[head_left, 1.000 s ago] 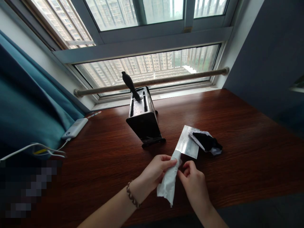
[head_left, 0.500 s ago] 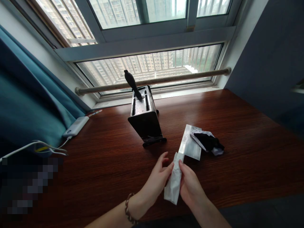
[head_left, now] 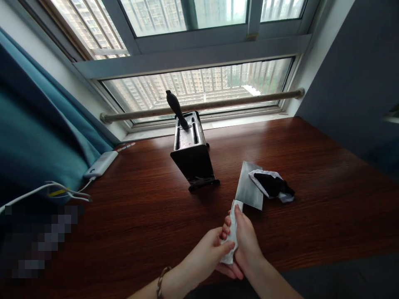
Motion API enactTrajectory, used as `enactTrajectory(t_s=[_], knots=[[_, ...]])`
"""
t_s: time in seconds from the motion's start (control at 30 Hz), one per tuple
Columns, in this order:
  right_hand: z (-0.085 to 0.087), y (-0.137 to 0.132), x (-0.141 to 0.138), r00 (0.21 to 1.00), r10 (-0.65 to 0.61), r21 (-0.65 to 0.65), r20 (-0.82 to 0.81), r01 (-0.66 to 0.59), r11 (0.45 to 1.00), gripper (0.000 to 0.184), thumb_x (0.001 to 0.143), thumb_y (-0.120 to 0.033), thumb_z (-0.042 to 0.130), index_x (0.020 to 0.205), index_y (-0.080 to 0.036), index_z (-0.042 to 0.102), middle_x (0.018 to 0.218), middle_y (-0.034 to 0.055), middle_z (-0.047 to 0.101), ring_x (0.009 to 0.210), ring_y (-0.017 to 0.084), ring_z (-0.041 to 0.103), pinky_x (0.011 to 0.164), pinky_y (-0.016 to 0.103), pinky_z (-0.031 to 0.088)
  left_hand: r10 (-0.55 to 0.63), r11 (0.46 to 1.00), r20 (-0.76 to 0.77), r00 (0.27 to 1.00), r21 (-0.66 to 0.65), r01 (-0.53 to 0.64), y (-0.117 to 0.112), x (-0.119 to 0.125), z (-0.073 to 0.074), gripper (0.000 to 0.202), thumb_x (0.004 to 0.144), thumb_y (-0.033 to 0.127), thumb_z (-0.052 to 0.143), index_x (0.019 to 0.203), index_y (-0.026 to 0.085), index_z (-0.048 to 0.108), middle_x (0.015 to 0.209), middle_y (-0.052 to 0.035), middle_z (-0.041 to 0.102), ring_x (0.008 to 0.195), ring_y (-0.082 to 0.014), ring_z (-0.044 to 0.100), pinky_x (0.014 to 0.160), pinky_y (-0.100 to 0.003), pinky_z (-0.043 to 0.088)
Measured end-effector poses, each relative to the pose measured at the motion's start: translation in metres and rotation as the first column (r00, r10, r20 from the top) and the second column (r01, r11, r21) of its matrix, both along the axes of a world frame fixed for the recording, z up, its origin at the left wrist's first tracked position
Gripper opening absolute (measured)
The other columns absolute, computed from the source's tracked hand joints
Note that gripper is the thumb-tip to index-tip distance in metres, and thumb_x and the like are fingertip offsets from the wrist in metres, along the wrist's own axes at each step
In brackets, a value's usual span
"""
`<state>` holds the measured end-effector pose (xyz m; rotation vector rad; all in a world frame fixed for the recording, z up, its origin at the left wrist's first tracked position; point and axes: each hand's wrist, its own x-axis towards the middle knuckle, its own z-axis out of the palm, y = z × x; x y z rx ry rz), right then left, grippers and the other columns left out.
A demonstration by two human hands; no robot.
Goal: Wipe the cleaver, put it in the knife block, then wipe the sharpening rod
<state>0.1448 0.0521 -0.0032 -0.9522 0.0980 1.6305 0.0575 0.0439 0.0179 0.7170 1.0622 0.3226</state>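
A cleaver (head_left: 250,189) with a broad metal blade is held low over the table, its blade pointing away from me. White tissue or cloth (head_left: 231,238) covers its handle. My right hand (head_left: 247,241) is closed round this wrapped handle, thumb lying along the top near the blade. Lower down, my left hand (head_left: 212,253) grips the wrapping from the left side, thumb pressed on it. Some of the fingers are hidden beneath the handle. Just right of the blade lies a crumpled black and white cloth (head_left: 272,185), partly overlapping it in view.
A black knife block (head_left: 193,162) with one dark-handled knife (head_left: 176,109) in it stands near the window. A white power strip (head_left: 101,164) with cables is at the left by the blue curtain (head_left: 46,112). The wooden table (head_left: 140,216) reaches a grey wall at right.
My left hand has slid down toward the handle's end and closed on it. The wrapping now sits tighter and narrower round the handle. My right thumb has moved up closer to the blade.
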Motion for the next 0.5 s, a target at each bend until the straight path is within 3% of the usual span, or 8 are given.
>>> enactTrajectory(t_s=[0.17,0.3,0.4,0.5], knots=[[-0.006,0.000,0.006,1.000,0.022,-0.063,0.021,-0.021,0.998,0.044,0.077,-0.057,0.058,0.076,-0.014,0.060,0.065,0.0034,0.063,0.057,0.014,0.058,0.057,0.026,0.048,0.003,1.000,0.072,0.997,0.002,-0.003,0.000,-0.008,-0.004,0.057,0.073,0.044,0.064,0.110,0.011,0.037,0.065,-0.0085,0.066,0.052,-0.0161,0.064,0.055,-0.028,0.052],[-0.011,0.000,0.012,0.996,0.090,-0.061,0.025,-0.088,0.994,0.044,0.079,-0.051,0.058,0.087,-0.009,0.066,0.089,0.0111,0.069,0.080,0.019,0.063,0.076,0.029,0.048,-0.005,1.000,0.061,0.998,-0.021,0.006,-0.005,-0.015,-0.005,0.054,0.075,0.044,0.063,0.112,0.010,0.042,0.077,-0.0099,0.066,0.058,-0.0166,0.066,0.059,-0.027,0.050],[-0.012,-0.003,0.016,0.998,0.060,-0.056,-0.014,-0.061,0.997,0.037,0.077,-0.045,0.062,0.091,-0.011,0.066,0.091,0.0083,0.069,0.079,0.019,0.063,0.073,0.030,0.048,-0.069,0.988,-0.061,0.996,0.131,0.076,-0.002,-0.023,-0.002,0.044,0.071,0.041,0.068,0.099,0.009,0.056,0.078,-0.0075,0.065,0.065,-0.0157,0.063,0.060,-0.024,0.046],[-0.008,-0.008,0.020,0.990,0.072,0.001,-0.120,-0.073,0.997,0.028,0.075,-0.036,0.066,0.088,-0.011,0.067,0.083,0.0072,0.069,0.078,0.020,0.063,0.073,0.031,0.048,0.028,0.964,-0.089,0.996,0.265,-0.003,0.011,-0.029,0.001,0.036,0.070,0.041,0.070,0.088,0.011,0.063,0.086,-0.0056,0.065,0.078,-0.0143,0.060,0.068,-0.021,0.043]])
